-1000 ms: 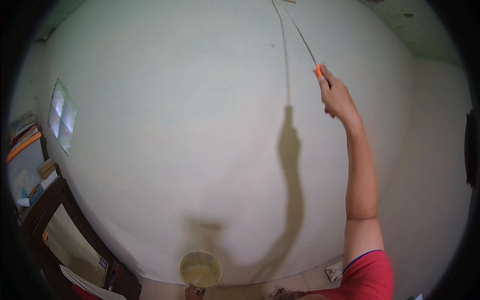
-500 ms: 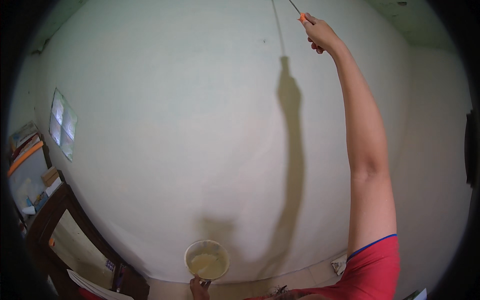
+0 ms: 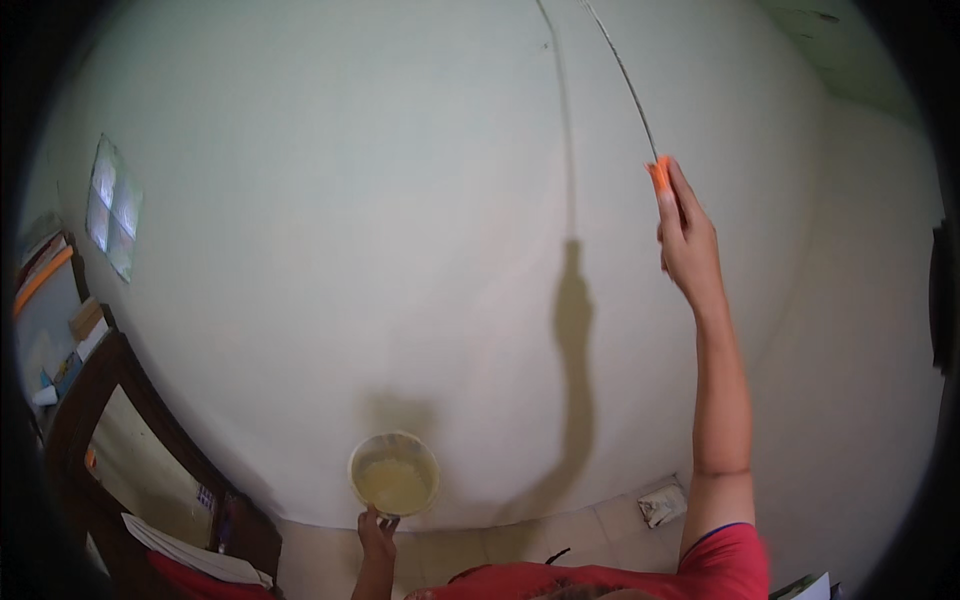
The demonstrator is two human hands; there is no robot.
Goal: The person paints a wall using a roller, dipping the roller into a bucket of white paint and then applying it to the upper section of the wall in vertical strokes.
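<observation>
Orange marks the handle (image 3: 660, 175) we see raised before the pale wall (image 3: 300, 250), right of its middle, with a thin metal rod (image 3: 628, 80) running up from it and out of view at the top. What worries us most is the bucket (image 3: 395, 441), held up in front of the wall's bottom edge, left of the middle. One hand alone bears it at the near side of its rim, so tired fingers or a jolt from a high stretch could tip the pale liquid (image 3: 395, 485) onto the tiled floor (image 3: 450, 555). With our eyes on the rod's far end, we might miss that tilt. Slick tiles, or the flat packet (image 3: 662, 505) lying at the floor's edge by the wall, could then cost us our footing.

Our right hand (image 3: 690, 235) is closed firmly round the handle, arm stretched upward. Our left hand (image 3: 377, 532) appears to pinch the bucket's near rim, thumb uppermost and fingers bent beneath, though that small, dim patch leaves the exact grip unsure.
</observation>
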